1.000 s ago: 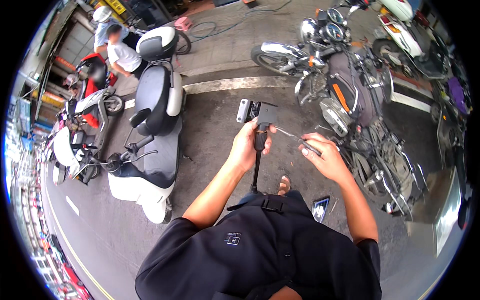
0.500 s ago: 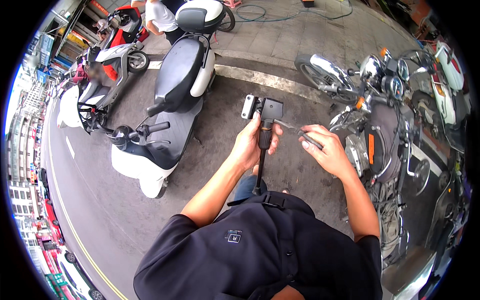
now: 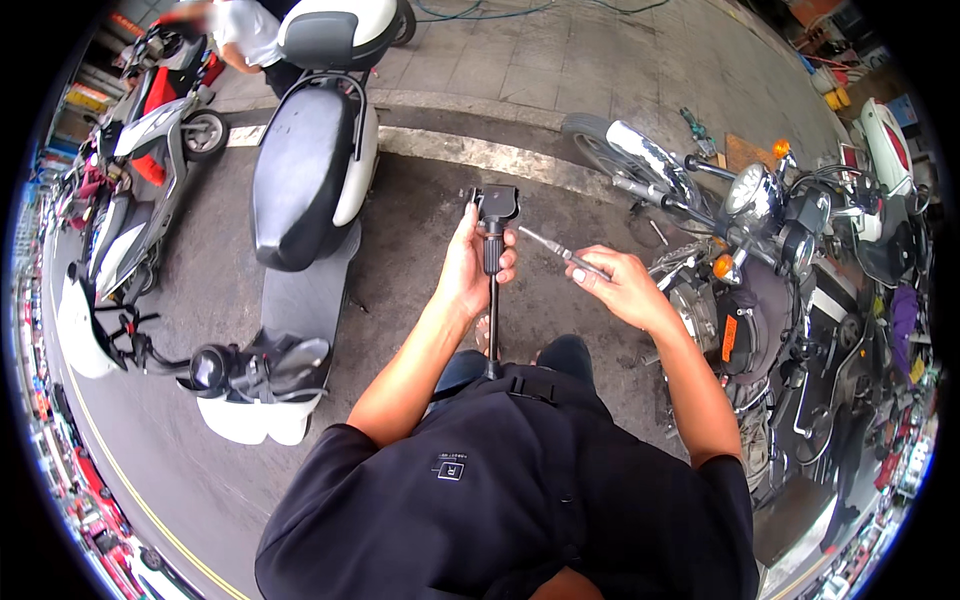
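A black mount with a blocky head [image 3: 498,203] tops a thin black pole [image 3: 494,320], upright in front of my body, its lower end at my waist. My left hand [image 3: 466,268] is closed round its ribbed grip, just below the head. In my right hand [image 3: 625,288] is a slim hand tool [image 3: 548,242] with a dark handle and a narrow silver shaft; its exact kind is unclear. Thumb and fingers pinch the handle. The tool's tip points up and left toward the mount, with a small gap between them.
A white and black scooter [image 3: 305,170] stands close on my left. To my right is a motorcycle with a chrome headlamp [image 3: 750,190] and more bikes behind it. A pale kerb [image 3: 470,150] runs ahead. Someone in a white shirt [image 3: 247,35] is at the far left.
The tool's tip has drawn away from the mount, and the mount has turned in my left hand. The whole view has shifted, with the scooter now further left. Both hands keep their holds.
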Tool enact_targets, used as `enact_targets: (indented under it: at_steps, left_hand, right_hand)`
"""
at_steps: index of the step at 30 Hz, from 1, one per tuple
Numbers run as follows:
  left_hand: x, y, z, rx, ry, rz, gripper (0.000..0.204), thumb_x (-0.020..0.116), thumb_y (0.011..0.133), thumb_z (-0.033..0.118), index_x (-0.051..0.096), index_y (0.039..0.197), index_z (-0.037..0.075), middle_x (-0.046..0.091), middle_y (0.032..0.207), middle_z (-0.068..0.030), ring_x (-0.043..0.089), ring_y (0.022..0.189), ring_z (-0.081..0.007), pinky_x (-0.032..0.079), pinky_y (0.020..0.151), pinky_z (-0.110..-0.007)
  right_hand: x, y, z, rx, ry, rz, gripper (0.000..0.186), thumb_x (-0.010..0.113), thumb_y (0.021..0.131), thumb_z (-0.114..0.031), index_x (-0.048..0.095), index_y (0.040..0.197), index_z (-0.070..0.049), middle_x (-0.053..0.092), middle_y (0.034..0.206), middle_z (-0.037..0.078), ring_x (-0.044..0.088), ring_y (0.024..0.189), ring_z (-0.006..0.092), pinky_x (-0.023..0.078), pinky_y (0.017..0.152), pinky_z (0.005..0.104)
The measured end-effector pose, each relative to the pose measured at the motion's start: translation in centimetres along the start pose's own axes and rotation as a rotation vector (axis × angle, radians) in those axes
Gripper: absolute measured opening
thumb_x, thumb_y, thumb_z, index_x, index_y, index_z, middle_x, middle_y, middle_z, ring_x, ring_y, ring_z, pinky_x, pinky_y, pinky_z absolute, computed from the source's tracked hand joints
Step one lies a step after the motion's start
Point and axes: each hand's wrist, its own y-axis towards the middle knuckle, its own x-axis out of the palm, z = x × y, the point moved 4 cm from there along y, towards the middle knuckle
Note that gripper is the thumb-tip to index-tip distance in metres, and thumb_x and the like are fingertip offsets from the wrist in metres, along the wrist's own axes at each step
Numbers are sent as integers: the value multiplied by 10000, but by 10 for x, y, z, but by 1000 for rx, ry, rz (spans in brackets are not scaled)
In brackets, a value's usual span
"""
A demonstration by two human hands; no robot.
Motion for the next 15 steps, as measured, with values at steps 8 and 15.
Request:
enact_targets:
  at_steps: [8, 15]
  left_hand:
    - [-5, 106, 57, -39, -17, 118, 564, 450, 994, 553, 572, 1046, 5, 578, 841, -62, 509, 650, -162, 386, 460, -280]
    - [21, 181, 141, 79, -29, 66, 509, 460, 999, 527, 603, 1041, 40, 607, 869, -82, 520, 649, -190, 402, 480, -293]
  right_hand:
    - [-29, 94, 22, 318, 750, -266, 358, 562, 1006, -255, 642, 1179, 48, 680, 1144, 99, 636, 1067, 171, 520, 874, 305]
    - [-94, 226, 5, 131, 424, -253, 335, 588, 990, -287, 682, 1128, 4, 693, 970, 31, 586, 883, 94, 483, 797, 281]
